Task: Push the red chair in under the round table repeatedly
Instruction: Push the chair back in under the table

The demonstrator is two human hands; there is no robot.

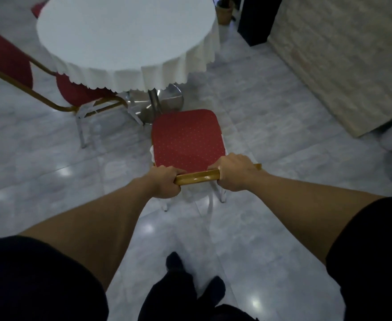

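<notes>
The red chair (187,137) stands on the pale tiled floor (271,117) just ahead of both hands, its dotted seat fully in the open and not yet under the round table (123,35); only the seat's far edge comes near the table's shiny metal foot (160,105). The left hand (164,180) is wrapped around the left end of the chair's golden top rail (198,177), and the right hand (233,171) is wrapped around the right end, fingers curled over the front, so both are closed on the rail with a bare stretch of it between them. Beyond the hands, the white tablecloth (162,75) hangs in scalloped folds over the table edge, and off to the left of the left hand a second red chair (79,93) sits partly tucked under the cloth. To the right of the right hand runs a light brick-patterned wall (343,61). The push looks ready to begin, arms nearly straight. The likely trouble is the table foot: the seat seems aimed almost at it (the column stands just left of the seat's line), so a straight shove could knock the chair's front legs against the base and jolt the table. An uneven push from one hand could also swing the chair toward its neighbour, and the hanging cloth may catch on the seat.
</notes>
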